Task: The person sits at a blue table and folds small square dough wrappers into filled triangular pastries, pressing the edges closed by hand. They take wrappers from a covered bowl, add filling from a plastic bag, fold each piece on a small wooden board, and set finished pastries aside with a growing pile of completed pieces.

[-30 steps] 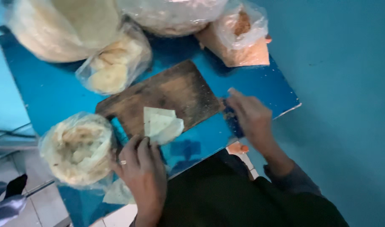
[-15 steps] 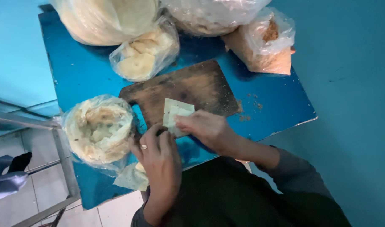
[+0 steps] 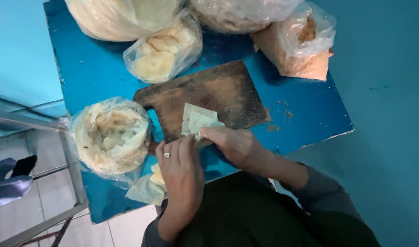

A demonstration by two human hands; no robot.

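A pale folded pastry sheet point(image 3: 196, 120) lies on a dark wooden cutting board point(image 3: 218, 91) on the blue table point(image 3: 310, 114). My left hand point(image 3: 182, 169), with a ring on one finger, presses its fingertips on the sheet's near edge. My right hand point(image 3: 237, 145) pinches the same near edge from the right side. Both hands touch the sheet at the board's front rim. The part of the sheet under my fingers is hidden.
A clear bag of stacked pale wrappers point(image 3: 111, 135) sits left of the board, with more pale sheets point(image 3: 150, 185) at the front edge. Bags of pale dough pieces point(image 3: 163, 50), large flatbreads point(image 3: 122, 16) and brown crumbs point(image 3: 298, 48) line the back. Crumbs point(image 3: 278, 121) dot the table. A metal frame point(image 3: 67, 155) stands left.
My right hand has come in from the table's right edge to the pastry sheet and now grips it together with the left hand. The view has shifted so the table sits further right.
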